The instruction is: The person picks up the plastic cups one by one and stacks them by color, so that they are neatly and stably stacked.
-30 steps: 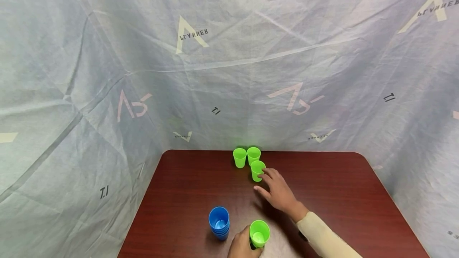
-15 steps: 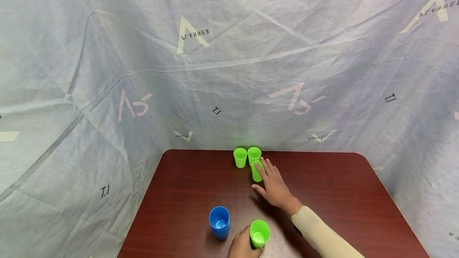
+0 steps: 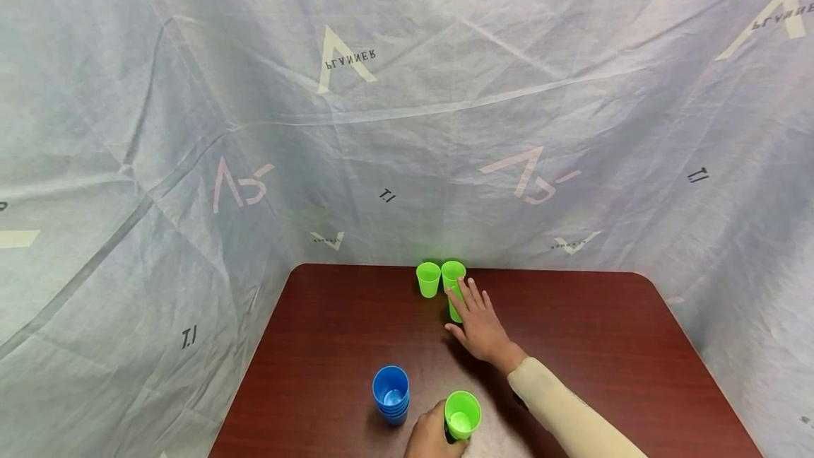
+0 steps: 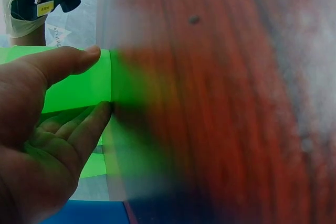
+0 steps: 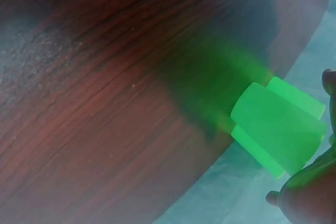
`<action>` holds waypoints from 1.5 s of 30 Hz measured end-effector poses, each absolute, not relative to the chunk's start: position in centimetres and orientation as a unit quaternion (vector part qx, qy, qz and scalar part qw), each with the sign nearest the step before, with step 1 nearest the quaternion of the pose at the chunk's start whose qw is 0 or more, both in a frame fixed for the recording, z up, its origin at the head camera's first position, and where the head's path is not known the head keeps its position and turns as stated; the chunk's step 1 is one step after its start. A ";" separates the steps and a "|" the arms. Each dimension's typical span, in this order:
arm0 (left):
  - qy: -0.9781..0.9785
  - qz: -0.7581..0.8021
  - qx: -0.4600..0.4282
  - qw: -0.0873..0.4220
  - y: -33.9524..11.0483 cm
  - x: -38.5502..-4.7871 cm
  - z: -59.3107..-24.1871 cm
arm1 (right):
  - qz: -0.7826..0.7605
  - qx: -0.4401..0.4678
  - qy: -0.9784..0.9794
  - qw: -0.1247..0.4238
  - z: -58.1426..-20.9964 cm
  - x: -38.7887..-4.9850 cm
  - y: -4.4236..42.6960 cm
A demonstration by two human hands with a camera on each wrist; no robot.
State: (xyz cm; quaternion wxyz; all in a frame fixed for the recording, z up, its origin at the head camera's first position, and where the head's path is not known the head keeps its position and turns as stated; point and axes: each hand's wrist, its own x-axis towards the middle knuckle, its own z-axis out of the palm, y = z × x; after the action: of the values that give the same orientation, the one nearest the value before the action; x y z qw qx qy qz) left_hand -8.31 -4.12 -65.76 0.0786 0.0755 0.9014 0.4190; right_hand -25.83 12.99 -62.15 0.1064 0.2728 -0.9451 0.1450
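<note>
One grn cup point(image 3: 463, 417) in L hand point(image 3: 429, 435), R hand point(image 3: 480, 329) nr 3 more cups point(image 3: 453, 276).

The worktop point(image 3: 572, 331) has a reddish-brown wood grain, a slight gloss and rounded far corners. Close to its far edge stand two upright cups side by side, the left green cup point(image 3: 429, 281) and the right green cup point(image 3: 453, 271), with the front green cup point(image 3: 454, 312) just before the latter, partly hidden. Well nearer stand a nested stack of blue cups point(image 3: 391, 405) and, to its right, the nearest green cup point(image 3: 462, 413).
</note>
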 end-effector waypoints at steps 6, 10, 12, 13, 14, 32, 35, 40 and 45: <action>0.901 0.420 0.076 0.076 -4.2 -8.3 -65.7 | 0.132 0.265 -0.949 0.105 -62.4 -26.3 12.6; 0.902 0.418 0.078 0.071 -4.2 -8.3 -65.7 | 0.124 0.260 -0.953 0.093 -62.5 -26.5 12.4; 0.903 0.416 0.081 0.067 -4.2 -8.3 -65.7 | 0.118 0.259 -0.954 0.093 -62.5 -26.6 12.4; 0.904 0.415 0.083 0.063 -4.2 -8.3 -65.7 | 0.114 0.259 -0.954 0.095 -62.5 -26.6 12.3; 0.904 0.415 0.082 0.063 -4.2 -8.3 -65.7 | 0.109 0.259 -0.955 0.099 -62.6 -26.7 12.3; 0.905 0.414 0.077 0.057 -4.1 -8.2 -65.9 | 0.162 0.283 -0.936 0.128 -63.3 -26.7 13.4; 0.903 0.418 0.079 0.060 -4.1 -8.2 -65.9 | 0.178 0.287 -0.929 0.151 -62.8 -26.4 13.6; 0.902 0.420 0.079 0.060 -4.2 -8.3 -66.1 | 0.187 0.281 -0.927 0.164 -61.6 -25.8 13.8; 0.907 0.411 0.084 0.043 -4.2 -8.2 -66.3 | 0.202 0.268 -0.931 0.142 -60.2 -25.2 14.0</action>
State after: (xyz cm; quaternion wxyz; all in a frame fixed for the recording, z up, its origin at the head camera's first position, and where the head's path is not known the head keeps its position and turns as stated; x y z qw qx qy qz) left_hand -8.20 -4.24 -66.32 0.0428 0.0843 0.9068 0.4108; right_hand -25.20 13.98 -60.24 0.1417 0.2680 -0.9312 0.2024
